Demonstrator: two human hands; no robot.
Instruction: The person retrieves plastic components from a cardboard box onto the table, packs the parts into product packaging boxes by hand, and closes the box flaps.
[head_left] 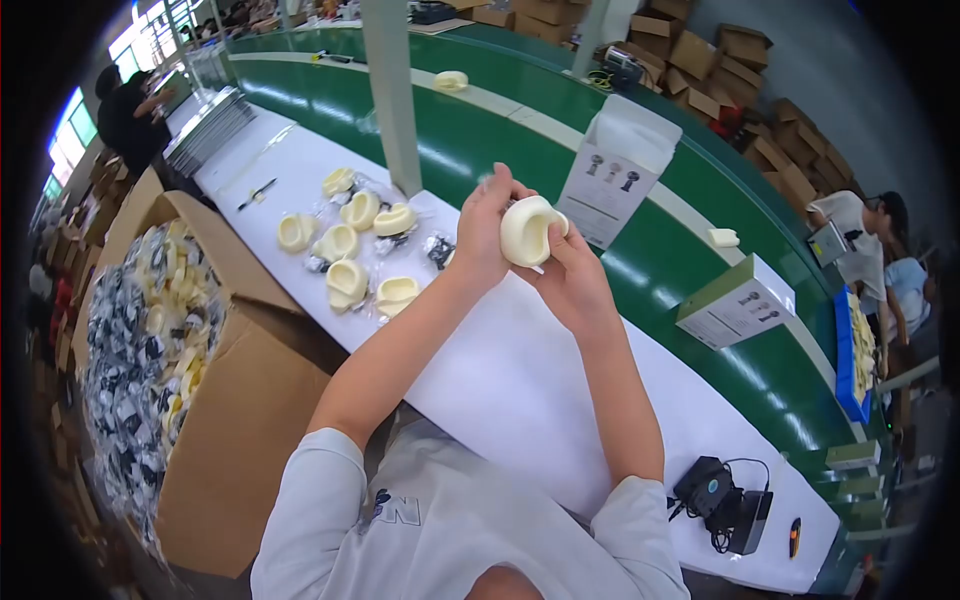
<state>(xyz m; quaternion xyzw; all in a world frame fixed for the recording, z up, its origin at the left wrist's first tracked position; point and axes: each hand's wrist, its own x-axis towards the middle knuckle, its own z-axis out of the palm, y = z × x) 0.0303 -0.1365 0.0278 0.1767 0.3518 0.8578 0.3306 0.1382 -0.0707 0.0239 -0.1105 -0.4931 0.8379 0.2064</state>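
Note:
Both hands hold one cream-coloured, rounded hollow plastic part (527, 232) above the white table's edge, by the green conveyor. My left hand (485, 228) grips it from the left, its fingers partly hidden behind it. From the right and below, my right hand (575, 278) closes on the same part, the thumb against its hollow side. On the white table (520, 370), left of my hands, lie several similar cream parts (346, 284) among clear plastic bags. A dark bagged piece (438, 250) rests close to my left wrist.
An open white box (618, 170) and a second printed box (738, 303) stand on the green conveyor (640, 275). At left is a large carton (235, 420) of bagged parts. Black cabled devices (722, 503) and an orange-black cutter (795, 537) lie front right. A post (391, 100) rises beside the table.

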